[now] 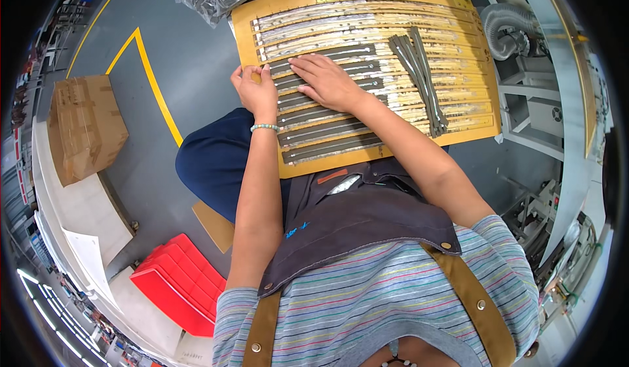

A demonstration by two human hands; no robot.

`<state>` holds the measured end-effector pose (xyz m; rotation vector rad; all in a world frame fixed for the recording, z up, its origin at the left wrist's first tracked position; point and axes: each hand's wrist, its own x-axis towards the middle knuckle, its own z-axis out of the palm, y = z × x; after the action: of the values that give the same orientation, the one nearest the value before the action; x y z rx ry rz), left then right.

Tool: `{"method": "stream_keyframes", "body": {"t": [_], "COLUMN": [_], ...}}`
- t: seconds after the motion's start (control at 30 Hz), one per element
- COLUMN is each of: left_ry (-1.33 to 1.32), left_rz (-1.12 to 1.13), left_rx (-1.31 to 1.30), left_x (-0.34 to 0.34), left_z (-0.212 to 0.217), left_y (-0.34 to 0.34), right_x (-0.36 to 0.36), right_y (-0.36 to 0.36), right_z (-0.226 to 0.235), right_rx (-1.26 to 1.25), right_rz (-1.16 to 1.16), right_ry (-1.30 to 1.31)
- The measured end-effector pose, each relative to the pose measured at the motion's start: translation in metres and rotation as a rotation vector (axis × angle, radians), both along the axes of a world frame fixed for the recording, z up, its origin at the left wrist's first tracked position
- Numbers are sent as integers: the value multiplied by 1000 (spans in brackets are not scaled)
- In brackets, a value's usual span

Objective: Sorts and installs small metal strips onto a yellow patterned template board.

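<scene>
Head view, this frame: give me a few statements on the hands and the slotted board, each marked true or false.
1. The right hand lies flat, fingers spread, on the dark strips in the yellow slotted board. True.
2. The left hand is down by the red bin. False: it is at the board's left edge, next to the right hand.
3. A loose bundle of grey strips lies across the board's right part. True.
4. Every slot of the board holds a dark strip. False: the upper rows show pale and without dark strips.
5. A beaded bracelet is on the left wrist. True.
</scene>
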<state>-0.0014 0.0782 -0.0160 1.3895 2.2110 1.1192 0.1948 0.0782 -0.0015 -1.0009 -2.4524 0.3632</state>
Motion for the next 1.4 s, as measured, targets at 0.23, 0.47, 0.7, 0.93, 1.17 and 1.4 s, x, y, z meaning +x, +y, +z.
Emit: {"method": "stream_keyframes", "body": {"t": [0.23,0.47,0.7,0.93,1.17,1.4], "left_ry": [19,-211,57,-344,-39,-105], "left_rz": [-12,61,44,-90,27,-447], "left_rx": [35,58,-1,83,214,310], "left_x": [-7,-5,-1,-33,3,59], "left_z": [-8,-4,-11,-33,28,62], "left_y": [3,-8,-28,-25,-39,-54], "right_x": [-30,-36,-35,6,201,224], "right_y": [5,2,-6,-14,-23,-28], "right_z": [-5,-8,-4,33,29,11], "right_rx": [-9,-3,21,-16,1,-303], "right_rz": [56,55,73,-126,-1110,-1131], "right_ry": [55,80,156,306,9,333]}}
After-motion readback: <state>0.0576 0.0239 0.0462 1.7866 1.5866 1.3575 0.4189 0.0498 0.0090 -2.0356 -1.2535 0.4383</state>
